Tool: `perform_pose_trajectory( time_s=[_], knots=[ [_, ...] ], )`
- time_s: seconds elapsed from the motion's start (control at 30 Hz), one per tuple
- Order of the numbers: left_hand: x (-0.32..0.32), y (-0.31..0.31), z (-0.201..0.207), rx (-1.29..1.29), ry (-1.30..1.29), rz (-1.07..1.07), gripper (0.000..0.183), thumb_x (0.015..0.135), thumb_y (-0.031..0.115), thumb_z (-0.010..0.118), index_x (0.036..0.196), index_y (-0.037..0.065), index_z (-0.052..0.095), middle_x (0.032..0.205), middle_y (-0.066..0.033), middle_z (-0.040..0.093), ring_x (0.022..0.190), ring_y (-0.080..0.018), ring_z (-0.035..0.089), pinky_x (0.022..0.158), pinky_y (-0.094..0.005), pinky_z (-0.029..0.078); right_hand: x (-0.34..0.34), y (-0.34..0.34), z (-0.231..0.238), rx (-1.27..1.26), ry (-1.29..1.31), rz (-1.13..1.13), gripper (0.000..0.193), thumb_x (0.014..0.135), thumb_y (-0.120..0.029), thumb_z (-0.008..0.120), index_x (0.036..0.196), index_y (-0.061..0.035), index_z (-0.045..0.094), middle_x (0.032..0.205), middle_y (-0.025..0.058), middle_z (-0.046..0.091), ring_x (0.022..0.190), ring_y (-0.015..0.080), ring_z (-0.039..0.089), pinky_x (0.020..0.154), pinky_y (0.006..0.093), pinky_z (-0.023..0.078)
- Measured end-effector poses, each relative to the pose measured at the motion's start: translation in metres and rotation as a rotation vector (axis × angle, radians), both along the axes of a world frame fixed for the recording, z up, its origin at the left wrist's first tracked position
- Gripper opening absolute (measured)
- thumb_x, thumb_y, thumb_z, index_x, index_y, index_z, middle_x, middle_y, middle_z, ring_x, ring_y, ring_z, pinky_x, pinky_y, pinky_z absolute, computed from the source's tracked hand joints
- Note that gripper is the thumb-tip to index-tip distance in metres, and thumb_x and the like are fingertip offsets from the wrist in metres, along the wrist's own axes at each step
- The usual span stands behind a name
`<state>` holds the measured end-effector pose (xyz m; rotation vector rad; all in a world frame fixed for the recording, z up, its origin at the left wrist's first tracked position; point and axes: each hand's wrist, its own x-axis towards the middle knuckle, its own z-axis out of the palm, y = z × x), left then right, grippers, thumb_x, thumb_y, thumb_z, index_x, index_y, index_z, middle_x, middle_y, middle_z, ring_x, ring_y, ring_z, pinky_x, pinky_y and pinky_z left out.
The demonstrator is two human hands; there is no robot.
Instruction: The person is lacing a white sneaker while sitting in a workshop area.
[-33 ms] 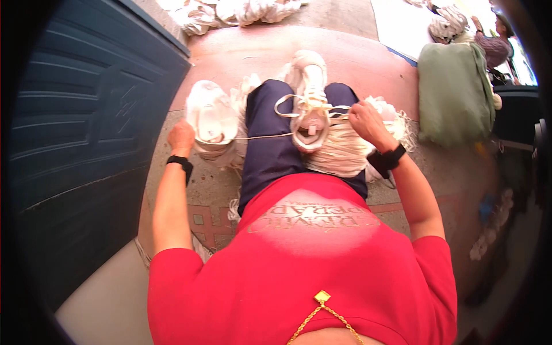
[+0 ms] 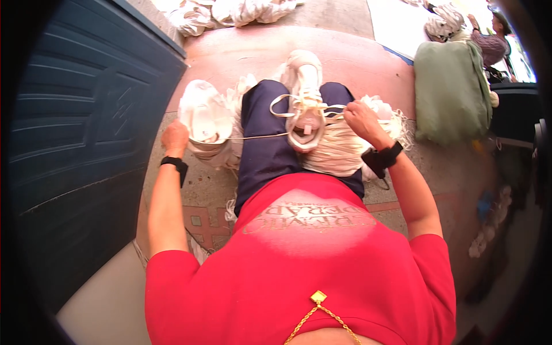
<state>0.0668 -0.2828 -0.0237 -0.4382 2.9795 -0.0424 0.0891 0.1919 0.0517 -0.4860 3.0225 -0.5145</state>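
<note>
A white lace-up sneaker (image 2: 305,95) stands between my knees, its toe pointing away and its opening toward me. My right hand (image 2: 363,119) is closed, with its fingertips pinching a cream shoelace (image 2: 334,107) that comes off the sneaker's right side. At the left, my closed left hand (image 2: 174,140) is beside another white shoe (image 2: 205,118). A taut lace end (image 2: 259,137) runs from the sneaker's opening across my left thigh toward that hand. A loose lace loop sticks out on the sneaker's left.
Bundles of cream laces (image 2: 339,152) lie by my right thigh. A dark blue panelled door (image 2: 80,109) rises close on the left. A bulging green sack (image 2: 451,92) stands at the right, with another person (image 2: 493,43) beyond it. More white bundles (image 2: 247,10) lie at the far edge.
The whole view has shifted slightly. Both hands, the sneaker and the taut lace keep nearly the same places relative to each other.
</note>
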Motion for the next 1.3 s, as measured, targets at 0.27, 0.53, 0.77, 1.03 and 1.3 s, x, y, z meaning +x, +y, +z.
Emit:
perform_pose_trajectory(
  time_s=[0.27, 0.53, 0.77, 1.03, 1.3],
  knots=[
    [-0.023, 0.029, 0.117, 0.307, 0.551, -0.127, 0.026, 0.078, 0.023, 0.047, 0.066, 0.001, 0.053, 0.066, -0.0225, 0.056, 0.065, -0.0401, 0.055, 0.056, -0.0468, 0.042, -0.022, 0.059, 0.166, -2.013, -0.258, -0.124, 0.023, 0.088, -0.012, 0.039, 0.066, -0.0073, 0.044, 0.057, -0.0017, 0.033, 0.051, 0.0083, 0.029, 0.049, 0.0230, 0.027],
    [-0.028, 0.190, 0.196, 0.729, 0.609, -0.765, 0.016, 0.074, 0.011, 0.052, 0.063, 0.000, 0.049, 0.055, -0.0166, 0.047, 0.047, -0.0291, 0.048, 0.047, -0.0369, 0.039, 0.003, -0.052, 0.100, -1.008, -0.622, -0.301, 0.017, 0.079, -0.020, 0.060, 0.079, -0.0037, 0.056, 0.066, -0.0035, 0.047, 0.056, 0.0045, 0.043, 0.045, 0.0194, 0.032],
    [-0.017, 0.210, 0.184, 0.819, 0.223, -1.021, 0.016, 0.080, 0.014, 0.053, 0.073, 0.000, 0.052, 0.063, -0.0119, 0.055, 0.055, -0.0258, 0.053, 0.053, -0.0320, 0.044, -0.018, -0.135, 0.035, -0.649, -0.115, 0.164, 0.027, 0.076, -0.024, 0.060, 0.089, 0.0001, 0.059, 0.080, 0.0093, 0.059, 0.076, 0.0167, 0.054, 0.070, 0.0299, 0.043],
    [0.009, 0.125, -0.011, 1.504, -0.132, 0.026, 0.029, 0.089, 0.025, 0.043, 0.102, 0.001, 0.052, 0.079, -0.0050, 0.060, 0.070, -0.0114, 0.054, 0.066, -0.0236, 0.042, 0.002, -0.106, 0.036, -1.086, -0.748, -0.225, 0.032, 0.081, -0.032, 0.057, 0.094, -0.0025, 0.058, 0.074, 0.0038, 0.056, 0.052, 0.0100, 0.047, 0.045, 0.0239, 0.038],
    [0.014, 0.137, -0.002, 1.256, -0.180, -0.189, 0.028, 0.086, 0.017, 0.045, 0.108, 0.001, 0.050, 0.082, -0.0031, 0.057, 0.072, -0.0088, 0.052, 0.066, -0.0218, 0.042, 0.011, -0.118, 0.039, -1.342, -0.770, -0.173, 0.023, 0.082, -0.026, 0.057, 0.089, -0.0032, 0.057, 0.069, 0.0029, 0.056, 0.049, 0.0078, 0.047, 0.039, 0.0208, 0.036]
  ],
)
